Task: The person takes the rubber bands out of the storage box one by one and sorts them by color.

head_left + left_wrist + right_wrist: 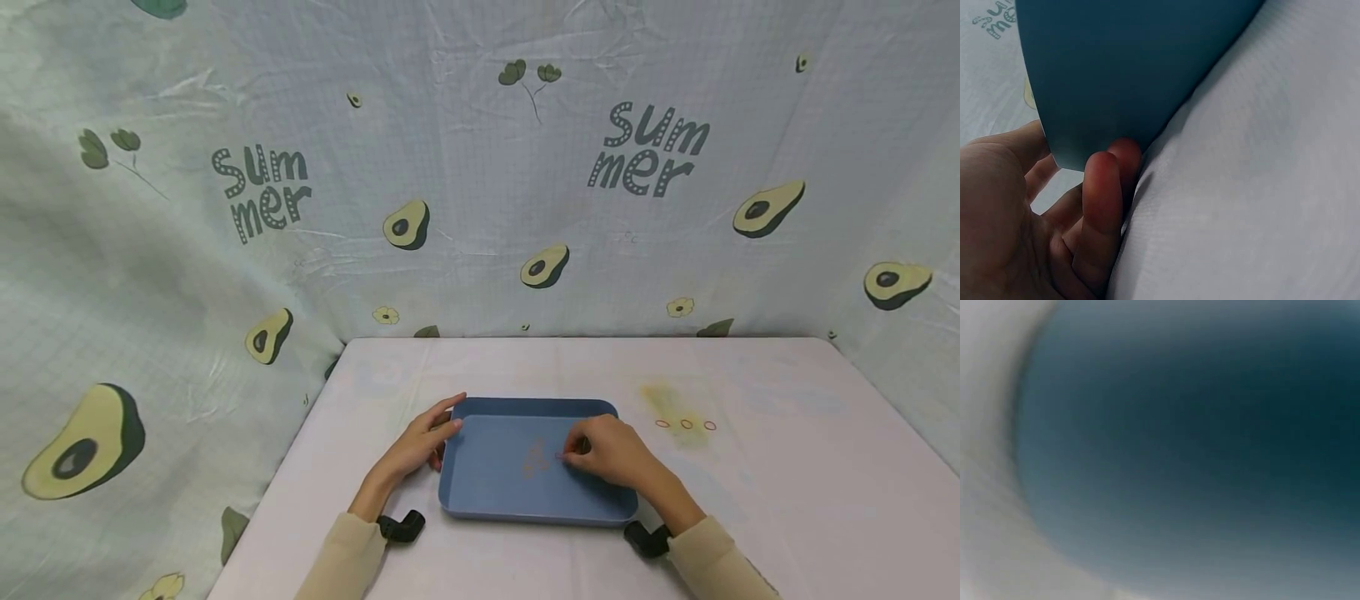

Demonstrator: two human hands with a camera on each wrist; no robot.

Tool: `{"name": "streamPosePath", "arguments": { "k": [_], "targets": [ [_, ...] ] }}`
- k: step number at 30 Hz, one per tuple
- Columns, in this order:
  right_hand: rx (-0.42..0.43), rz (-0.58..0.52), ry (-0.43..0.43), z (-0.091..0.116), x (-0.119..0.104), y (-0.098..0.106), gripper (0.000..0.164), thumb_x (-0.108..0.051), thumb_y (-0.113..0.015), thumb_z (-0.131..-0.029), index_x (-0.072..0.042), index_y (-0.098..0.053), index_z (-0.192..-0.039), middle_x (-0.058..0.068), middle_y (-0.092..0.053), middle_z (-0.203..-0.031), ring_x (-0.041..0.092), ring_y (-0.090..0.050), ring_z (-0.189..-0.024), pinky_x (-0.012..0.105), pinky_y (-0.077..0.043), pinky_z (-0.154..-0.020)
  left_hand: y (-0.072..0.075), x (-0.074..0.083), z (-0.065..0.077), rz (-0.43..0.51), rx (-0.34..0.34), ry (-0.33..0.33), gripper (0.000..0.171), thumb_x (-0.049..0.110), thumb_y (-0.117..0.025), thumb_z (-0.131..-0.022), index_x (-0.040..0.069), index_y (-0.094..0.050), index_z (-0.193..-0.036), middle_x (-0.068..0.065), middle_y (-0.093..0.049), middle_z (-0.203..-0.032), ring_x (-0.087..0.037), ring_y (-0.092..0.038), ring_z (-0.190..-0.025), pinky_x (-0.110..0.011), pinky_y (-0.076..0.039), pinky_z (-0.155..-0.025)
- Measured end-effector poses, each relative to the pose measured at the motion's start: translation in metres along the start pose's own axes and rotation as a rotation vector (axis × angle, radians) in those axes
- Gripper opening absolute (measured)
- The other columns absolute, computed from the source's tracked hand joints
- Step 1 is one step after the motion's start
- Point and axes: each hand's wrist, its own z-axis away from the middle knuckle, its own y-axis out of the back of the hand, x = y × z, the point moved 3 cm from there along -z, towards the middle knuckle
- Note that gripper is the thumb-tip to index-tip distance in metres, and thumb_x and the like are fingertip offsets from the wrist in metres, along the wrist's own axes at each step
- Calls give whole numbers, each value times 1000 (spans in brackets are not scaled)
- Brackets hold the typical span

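A shallow blue tray (487, 475) lies on the white-covered table. My left hand (414, 443) grips its far left corner, the thumb over the rim. In the left wrist view, curled fingers (1102, 194) press against the outside of the tray wall (1116, 75). Over the right half of the tray, my right hand (606, 450) pinches a small red rubber band (559, 456) between thumb and forefinger. Several small orange rubber bands (534, 460) lie loose near the tray's middle, left of that hand. The right wrist view shows only the blurred tray.
Right of the tray, three red rubber bands (686, 424) lie in a row by a yellow stain on the tablecloth (780, 492). A patterned cloth (472, 167) hangs behind the table and along its left side.
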Motion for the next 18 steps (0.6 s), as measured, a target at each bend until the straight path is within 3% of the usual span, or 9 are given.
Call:
{"name": "streamPosePath", "arguments": {
  "k": [9,18],
  "targets": [
    [27,-3,-16,1,2,18,4,-27,-77,-82,-24,-73,-82,-15,-62,-74,-4,-50,-62,18,-43,-54,0,2,0,-2,2,7,56,35,-50,-101,27,-30,-152,-16,-40,-149,-17,-49,-59,-32,-49,-46],
    [98,-2,-55,4,11,37,5,-26,-78,-81,-23,-75,-81,-16,-63,-74,-1,-52,-63,19,-43,-55,-2,27,9,15,-34,14,56,27,-49,-102,20,-28,-153,-22,-38,-149,-21,-51,-61,-33,-51,-49]
  ]
}}
